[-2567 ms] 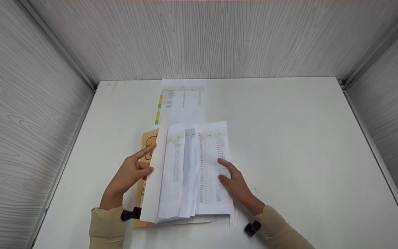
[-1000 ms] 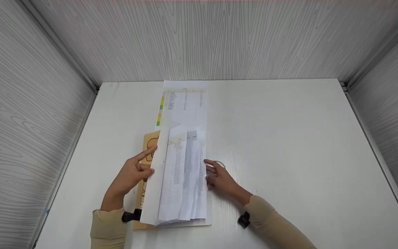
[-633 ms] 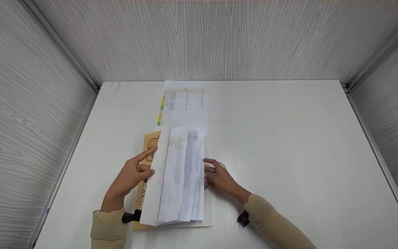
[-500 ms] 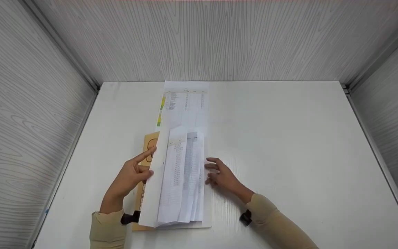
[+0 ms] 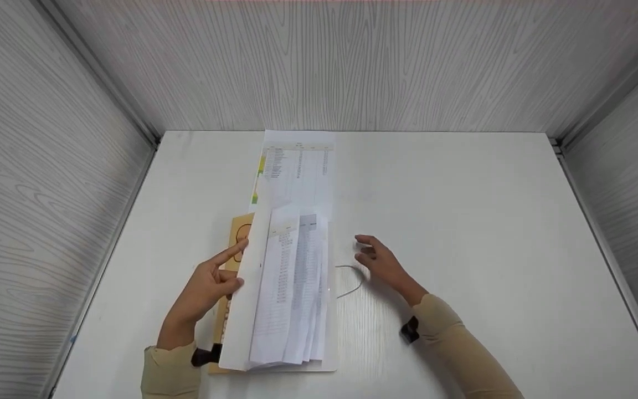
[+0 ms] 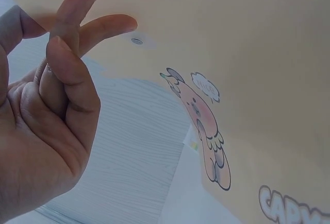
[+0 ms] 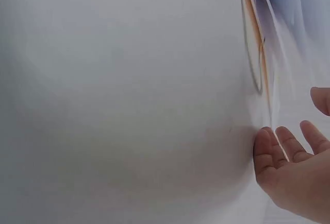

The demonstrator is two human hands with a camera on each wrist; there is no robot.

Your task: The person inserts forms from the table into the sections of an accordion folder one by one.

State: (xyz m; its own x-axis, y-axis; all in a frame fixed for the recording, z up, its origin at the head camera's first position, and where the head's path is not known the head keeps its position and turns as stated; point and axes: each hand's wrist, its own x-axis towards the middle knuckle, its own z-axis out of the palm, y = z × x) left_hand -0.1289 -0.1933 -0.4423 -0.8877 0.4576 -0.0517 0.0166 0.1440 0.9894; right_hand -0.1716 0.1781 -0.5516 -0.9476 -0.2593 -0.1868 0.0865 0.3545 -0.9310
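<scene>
A tan folder (image 5: 221, 324) with a cartoon animal (image 6: 206, 131) printed on its outside lies on the table, with several printed sheets (image 5: 291, 288) standing loosely inside its white flap (image 5: 241, 321). My left hand (image 5: 200, 291) touches the flap's left edge with an extended index finger and the thumb, holding it raised. The left wrist view has one finger against the tan cover near a metal eyelet (image 6: 136, 41). To the right of the folder, apart from the papers, hovers my right hand (image 5: 382, 263), its fingers loosely bent around nothing. A thin cord loop (image 5: 360, 280) sticks out from the folder's right edge.
Another printed sheet (image 5: 299, 166), with yellow and green marks at its left, lies flat behind the folder. The white table (image 5: 463, 221) is bounded by grey wood-grain panels (image 5: 352, 66) at the back and sides.
A sheet that jutted out on the right has been pushed in among the others by my right hand. That hand has since drawn away right and back. My left hand stays at the flap.
</scene>
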